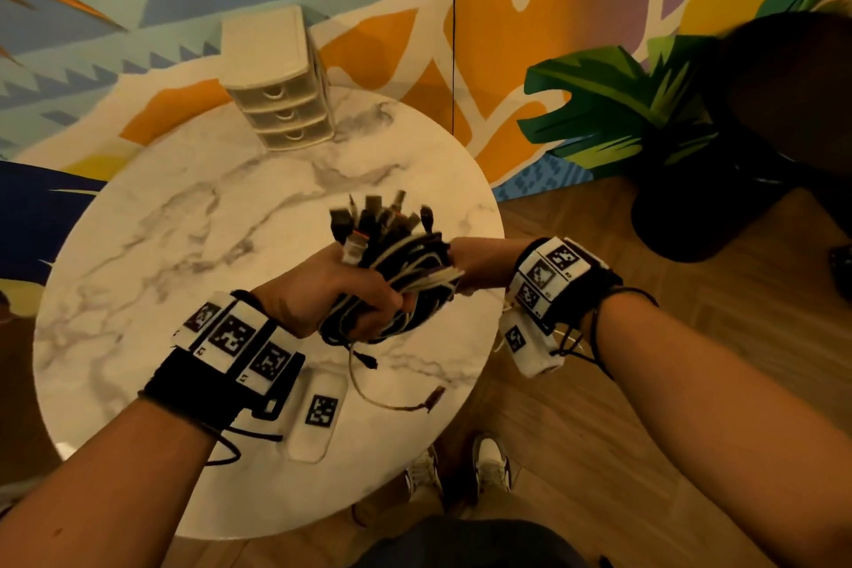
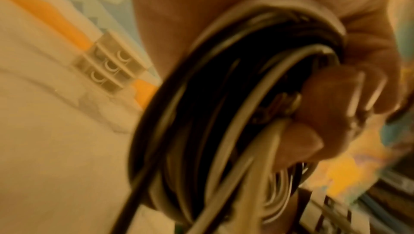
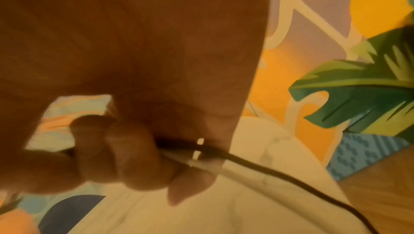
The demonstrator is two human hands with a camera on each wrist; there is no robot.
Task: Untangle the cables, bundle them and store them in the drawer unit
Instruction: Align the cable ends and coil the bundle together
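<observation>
A thick bundle of black and white cables point(image 1: 396, 272) is held above the round marble table point(image 1: 184, 244), its plugs point(image 1: 378, 217) fanning upward. My left hand point(image 1: 332, 295) grips the coiled loops point(image 2: 224, 96) from the left. On the bundle's right side my right hand point(image 1: 475, 263) pinches cable strands point(image 3: 201, 156) between its curled fingers. One loose white cable end point(image 1: 405, 404) hangs down to the table. The cream three-drawer unit point(image 1: 281, 92) point(image 2: 109, 65) stands at the table's far edge with its drawers closed.
A white tag card point(image 1: 318, 410) lies on the table near its front edge. A dark potted plant point(image 1: 682, 180) stands on the wooden floor to the right. A painted mural wall lies behind the table. My shoes point(image 1: 461, 470) are below the table's rim.
</observation>
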